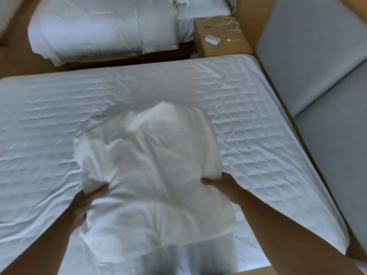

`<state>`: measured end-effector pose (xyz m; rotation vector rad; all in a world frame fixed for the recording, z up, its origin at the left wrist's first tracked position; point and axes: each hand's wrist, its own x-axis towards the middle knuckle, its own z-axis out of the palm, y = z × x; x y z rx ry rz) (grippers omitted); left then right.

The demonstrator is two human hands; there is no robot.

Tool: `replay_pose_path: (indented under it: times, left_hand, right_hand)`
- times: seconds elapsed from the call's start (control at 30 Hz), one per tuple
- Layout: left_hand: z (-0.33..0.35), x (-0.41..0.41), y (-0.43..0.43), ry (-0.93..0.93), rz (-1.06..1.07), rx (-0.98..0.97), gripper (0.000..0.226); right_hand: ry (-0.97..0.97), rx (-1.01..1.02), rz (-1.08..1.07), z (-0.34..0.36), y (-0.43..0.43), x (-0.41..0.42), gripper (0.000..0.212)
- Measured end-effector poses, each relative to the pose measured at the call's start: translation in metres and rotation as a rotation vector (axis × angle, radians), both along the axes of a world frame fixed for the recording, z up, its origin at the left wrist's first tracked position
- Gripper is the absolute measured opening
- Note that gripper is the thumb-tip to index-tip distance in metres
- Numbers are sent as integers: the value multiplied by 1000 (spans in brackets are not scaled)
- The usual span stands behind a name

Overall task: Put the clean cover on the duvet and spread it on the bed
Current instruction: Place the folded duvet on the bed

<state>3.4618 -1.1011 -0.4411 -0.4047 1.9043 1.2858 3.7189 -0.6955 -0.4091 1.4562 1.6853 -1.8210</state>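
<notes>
I grip folded white bedding [155, 175] by its two sides, left hand [83, 205] and right hand [220, 185] each with a thumb on top, above the middle of the bed [49, 126] toward its near edge. The bed's quilted white sheet lies wrinkled. Beyond its far edge stands a second bed [89, 26] heaped with white linen. A wooden nightstand [234, 47] at the far right corner carries cables [234, 30] and a white adapter [212, 39]. Grey padded panels [307, 46] run along the right edge.

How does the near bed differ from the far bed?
The near bed has only a flat, wrinkled sheet; the far bed has thick bedding hanging over its edge. A folded cover is held over the near bed, not over the far bed. Both are white.
</notes>
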Motion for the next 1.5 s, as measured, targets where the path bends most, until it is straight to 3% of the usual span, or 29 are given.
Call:
replay_pose_path:
  times: [0.1, 0.23, 0.4, 0.53, 0.67, 0.77, 0.9, 1.0, 1.17, 1.33, 1.5]
  left_hand:
    - [9, -4, 3, 32, 13, -15, 65]
    - [33, 0, 2, -61, 37, 48, 52]
    - [53, 7, 8, -164, 44, 140, 50]
    - [59, 5, 9, 32, 42, 82, 63]
    - [90, -12, -1, -97, -55, 88, 62]
    - [117, -27, -5, -137, -156, 205, 76]
    - [144, -40, 10, -199, -272, 323, 73]
    - [157, -38, 28, -215, -304, 220, 65]
    - [194, -23, 63, -157, -372, -6, 59]
    - [253, -14, 129, -13, -330, 15, 59]
    - [264, 41, 238, 10, -300, 38, 61]
  right_hand:
    - [4, -94, -1, 10, 4, 1, 85]
    - [-48, -310, 83, 28, 13, 6, 76]
    - [-22, -366, 88, 34, 10, 11, 73]
    - [-68, -415, 95, 40, 1, 5, 74]
    - [-89, -475, 109, 54, -1, -6, 80]
    - [9, -485, 39, 73, 1, -16, 78]
    - [185, -452, -89, 104, 2, -28, 71]
    - [310, -403, -154, 128, 4, -30, 62]
    - [591, -351, -213, 183, 19, -27, 21]
    - [724, -307, -192, 249, 64, -45, 15]
    - [809, -239, -140, 322, 137, -48, 18]
